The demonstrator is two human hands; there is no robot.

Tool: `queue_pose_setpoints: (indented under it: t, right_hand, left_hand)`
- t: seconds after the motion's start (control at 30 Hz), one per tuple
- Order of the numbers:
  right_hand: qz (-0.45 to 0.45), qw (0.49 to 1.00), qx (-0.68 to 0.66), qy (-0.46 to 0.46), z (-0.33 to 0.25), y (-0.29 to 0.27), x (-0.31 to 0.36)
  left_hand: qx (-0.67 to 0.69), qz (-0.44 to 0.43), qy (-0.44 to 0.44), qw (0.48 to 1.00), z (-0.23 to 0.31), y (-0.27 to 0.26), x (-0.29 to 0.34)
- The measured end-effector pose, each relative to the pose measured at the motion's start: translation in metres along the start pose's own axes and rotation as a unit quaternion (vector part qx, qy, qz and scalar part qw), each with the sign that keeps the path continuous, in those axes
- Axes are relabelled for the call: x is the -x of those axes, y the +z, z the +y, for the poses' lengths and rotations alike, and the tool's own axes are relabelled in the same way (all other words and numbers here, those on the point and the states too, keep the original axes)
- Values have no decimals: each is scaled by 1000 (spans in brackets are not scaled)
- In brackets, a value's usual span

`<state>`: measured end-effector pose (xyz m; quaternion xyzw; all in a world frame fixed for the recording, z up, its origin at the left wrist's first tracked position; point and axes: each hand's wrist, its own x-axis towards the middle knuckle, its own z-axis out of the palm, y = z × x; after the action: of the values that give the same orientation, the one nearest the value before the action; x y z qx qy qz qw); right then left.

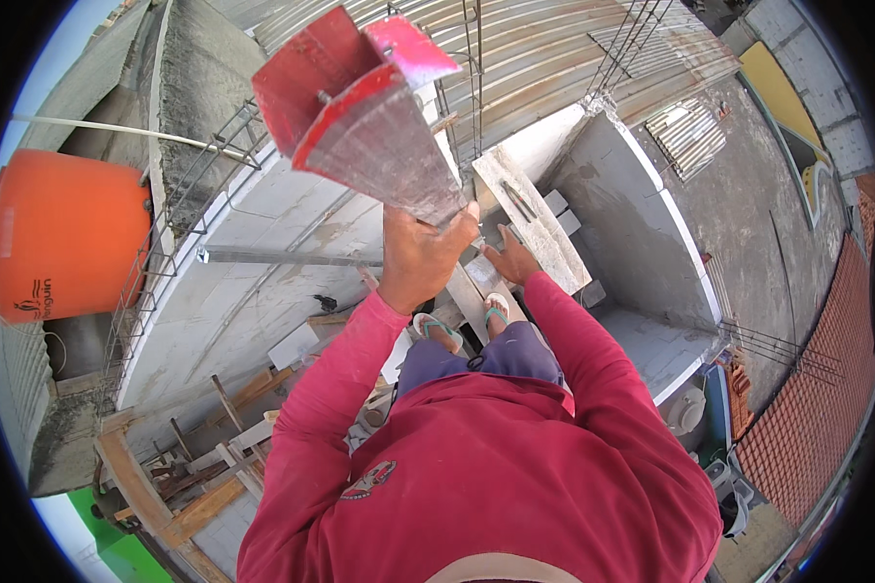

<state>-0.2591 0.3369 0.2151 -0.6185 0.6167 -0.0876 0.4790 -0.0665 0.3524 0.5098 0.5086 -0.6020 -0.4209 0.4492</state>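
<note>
A long steel channel [379, 146], red-painted at its near end and dusty grey along its side, rises up toward the view. Its lower end is in my left hand [423, 255], whose thumb lies along the edge while the other fingers are partly hidden. Lower and to the right, my right hand [512, 259] has its fingers apart, beside a pale plank [549, 243]; whether it touches the plank I cannot tell. A thin dark tool [520, 201] lies on that plank. A slim metal bar [287, 257] runs leftward from behind my left wrist.
My sandalled feet [496, 309] stand on boards high between pale block walls [632, 194]. Rebar cages [472, 78] stick up from the wall tops. An orange tank [73, 233] is at left, with wood scraps [204, 466] below. Corrugated roofing [544, 58] spreads beyond.
</note>
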Motion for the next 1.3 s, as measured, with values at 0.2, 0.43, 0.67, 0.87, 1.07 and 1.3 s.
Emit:
queue_pose_setpoints:
  t: [0.2,0.43,0.67,0.87,1.07,1.3]
  right_hand:
    - [95,987,-117,63,84,-16,93]
    - [96,973,-113,178,125,-25,158]
    - [95,974,-77,190,163,-9,172]
    - [71,969,-110,207,119,-20,151]
    - [46,971,-132,194,138,3,144]
    - [33,958,-149,243,138,-1,158]
  left_hand:
    - [-48,-19,209,977,-97,17,54]
    - [-82,-82,94,989,-155,16,78]
    - [-37,-83,41,995,-201,23,75]
    - [-25,-84,-36,995,-241,27,87]
    - [-10,-71,-87,994,-280,33,95]
    - [-56,-92,-111,988,-335,30,110]
